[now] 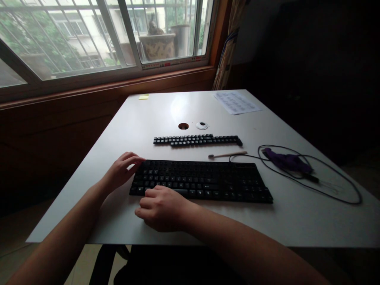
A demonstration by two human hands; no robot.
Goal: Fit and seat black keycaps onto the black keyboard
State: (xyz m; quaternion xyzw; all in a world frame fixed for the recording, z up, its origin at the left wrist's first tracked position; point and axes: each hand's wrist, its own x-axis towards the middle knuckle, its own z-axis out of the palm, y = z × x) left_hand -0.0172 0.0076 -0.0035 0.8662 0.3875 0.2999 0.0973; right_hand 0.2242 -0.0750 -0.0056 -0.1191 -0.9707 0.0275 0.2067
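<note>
A black computer keyboard (208, 185) lies in front of me, with parts of its upper rows and right side bare of keycaps. At its far left corner rests my left hand (122, 169), fingers stretched out and fingertips touching the corner. My right hand (162, 208) is closed over the near left edge, fingers curled at the bottom row of keys. What it pinches, if anything, is hidden. Beyond the keyboard, loose black keycaps (196, 140) are lined up in rows. A toothbrush (227, 154) with a light handle lies between the keycaps and the keyboard.
To the right, the keyboard's cable (353, 189) loops around a purple cloth (286, 161); a thin wire tool (329, 185) lies close by. Behind the keycaps are a round table hole (183, 126) and a white ring (202, 126). Printed papers (236, 103) and a yellow note (143, 96) lie farther back.
</note>
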